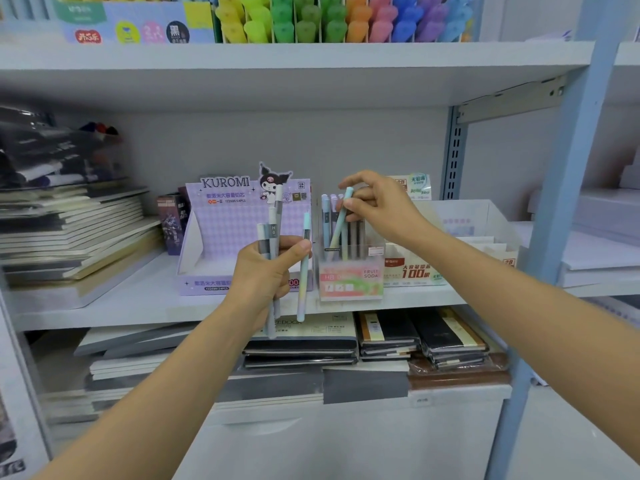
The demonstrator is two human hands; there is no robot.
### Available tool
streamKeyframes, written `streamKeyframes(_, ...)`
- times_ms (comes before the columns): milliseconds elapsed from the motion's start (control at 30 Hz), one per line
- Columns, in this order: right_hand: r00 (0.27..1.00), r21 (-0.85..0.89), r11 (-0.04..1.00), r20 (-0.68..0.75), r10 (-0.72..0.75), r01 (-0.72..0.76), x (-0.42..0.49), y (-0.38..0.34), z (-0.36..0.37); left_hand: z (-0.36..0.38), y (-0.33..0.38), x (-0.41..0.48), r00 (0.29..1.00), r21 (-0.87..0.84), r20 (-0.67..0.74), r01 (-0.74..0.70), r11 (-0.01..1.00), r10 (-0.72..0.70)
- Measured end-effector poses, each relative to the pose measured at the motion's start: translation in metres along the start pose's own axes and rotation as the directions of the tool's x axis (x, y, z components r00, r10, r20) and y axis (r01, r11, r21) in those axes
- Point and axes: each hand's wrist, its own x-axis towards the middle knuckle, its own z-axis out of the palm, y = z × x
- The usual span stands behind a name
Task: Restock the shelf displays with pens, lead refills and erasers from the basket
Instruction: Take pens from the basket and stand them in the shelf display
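Observation:
My left hand (pixel 265 271) grips a bundle of slim pastel lead refill tubes (pixel 303 271) upright in front of the purple Kuromi display box (pixel 221 233). My right hand (pixel 377 209) pinches the top of one pale green refill tube (pixel 341 223), whose lower end dips at a slant into the clear Fruit Soda display box (pixel 351 278). Several more tubes stand inside that box. The Kuromi box looks hollow behind its front lip.
A white lead refill carton (pixel 415 271) stands right of the clear box. Stacked notebooks (pixel 76 230) fill the shelf's left side, more notebooks (pixel 388 334) lie on the shelf below. Coloured markers (pixel 339 19) line the upper shelf. A blue shelf upright (pixel 568 174) rises at right.

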Motion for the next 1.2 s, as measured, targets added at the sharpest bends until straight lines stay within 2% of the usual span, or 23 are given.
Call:
streamKeyframes(133,0.999,-0.013,0.999,-0.007,-0.038,0.037,0.005,-0.004,0.010,0.002,0.001,-0.001,1.000,-0.006,-0.010,-0.007,1.000,0.007)
streamKeyframes(367,0.999,-0.293,0.955,-0.021,-0.043,0.035,0.011,0.006,0.024,-0.001,0.003,-0.004,1.000,0.012,-0.010,-0.007,1.000,0.007)
streamKeyframes(467,0.991,-0.348,0.935,-0.085,-0.106,0.070,0.009,0.000,0.023,-0.002,0.005,-0.006,1.000,0.009,0.001,-0.005,1.000,0.005)
streamKeyframes(500,0.987,-0.306,0.949,-0.115,-0.116,0.076,0.007,-0.004,0.020,-0.002,0.005,-0.007,1.000,0.009,0.005,-0.003,1.000,0.003)
streamKeyframes(567,0.993,-0.103,0.993,-0.096,-0.064,0.054,-0.002,-0.012,0.016,0.000,0.006,-0.009,1.000,0.012,0.012,0.002,1.000,-0.002)
streamKeyframes(633,0.998,0.077,0.997,0.059,0.001,-0.006,-0.012,-0.019,0.014,0.003,0.006,-0.010,1.000,0.023,0.013,0.006,1.000,-0.007)
streamKeyframes(733,0.970,0.155,0.986,0.241,0.018,-0.056,-0.024,-0.024,0.016,0.009,0.007,-0.012,0.999,0.028,0.032,0.008,1.000,-0.008)
streamKeyframes(933,0.989,0.293,0.951,0.136,0.059,-0.097,-0.029,-0.030,0.009,0.010,0.010,-0.021,0.995,0.048,0.104,-0.012,0.999,0.007)
streamKeyframes(1100,0.980,0.325,0.942,0.198,0.022,-0.087,-0.033,-0.032,0.007,0.014,0.016,-0.024,0.992,0.057,0.125,-0.013,0.998,0.006)
streamKeyframes(1200,0.992,0.326,0.943,0.123,0.035,-0.074,-0.031,-0.033,-0.001,0.016,0.017,-0.023,0.995,0.061,0.098,0.005,0.998,-0.011)
